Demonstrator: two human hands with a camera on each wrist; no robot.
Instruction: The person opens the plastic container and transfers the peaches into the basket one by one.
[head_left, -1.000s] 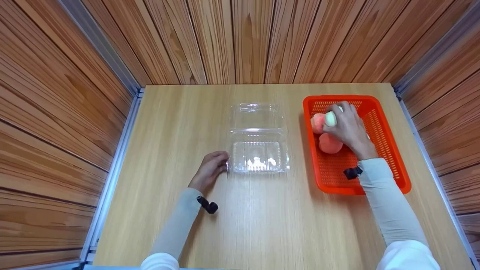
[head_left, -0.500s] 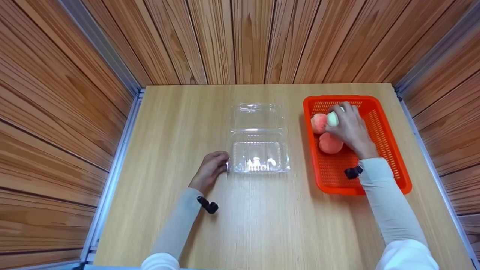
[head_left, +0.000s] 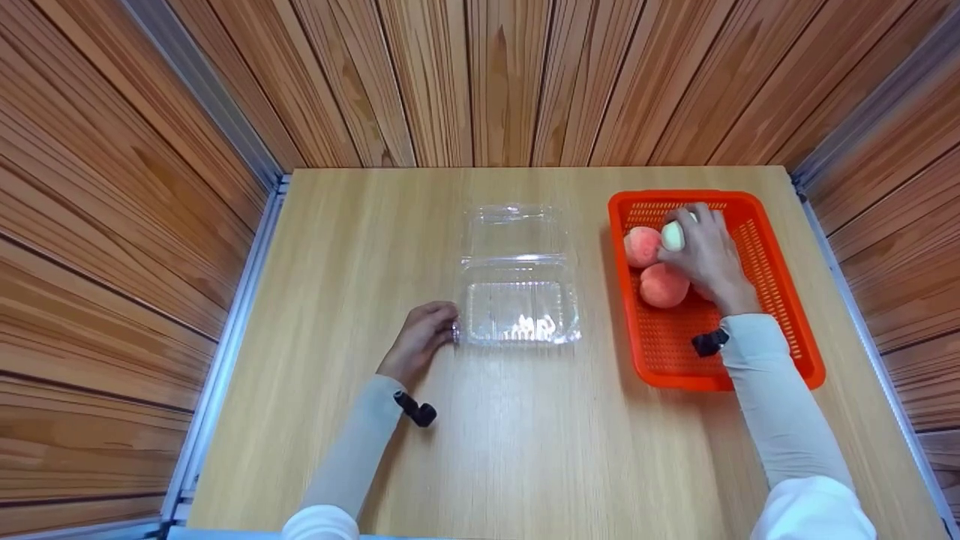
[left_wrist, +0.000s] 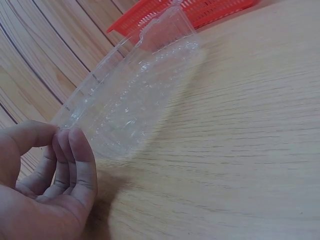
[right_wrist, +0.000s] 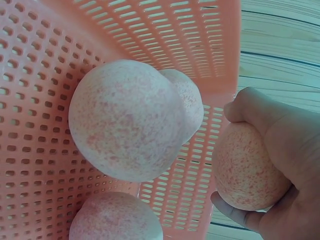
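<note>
My left hand (head_left: pixel 421 337) pinches the left rim of a clear plastic clamshell box (head_left: pixel 517 300), which lies with its lid folded back. In the left wrist view, thumb and fingertips of the left hand (left_wrist: pixel 55 175) meet at the box's edge (left_wrist: pixel 125 110). Over the red basket (head_left: pixel 645 352), my right hand (head_left: pixel 705 255) grips a pale peach (head_left: pixel 673 236). Its speckled skin shows between thumb and fingers in the right wrist view. Below lie a pink peach (head_left: pixel 643 247) by the basket's left wall and another peach (head_left: pixel 664 286); a further one is mostly hidden under the hand.
The slotted basket wall (right_wrist: pixel 185 30) rises around the fruit. A light wooden table (head_left: pixel 495 450) carries both box and basket. Wood-plank walls (head_left: pixel 502 82) enclose it at the back and both sides.
My right hand has shifted slightly to the right with the peach, uncovering more of the pink peaches. The left hand and the box have stayed in place.
</note>
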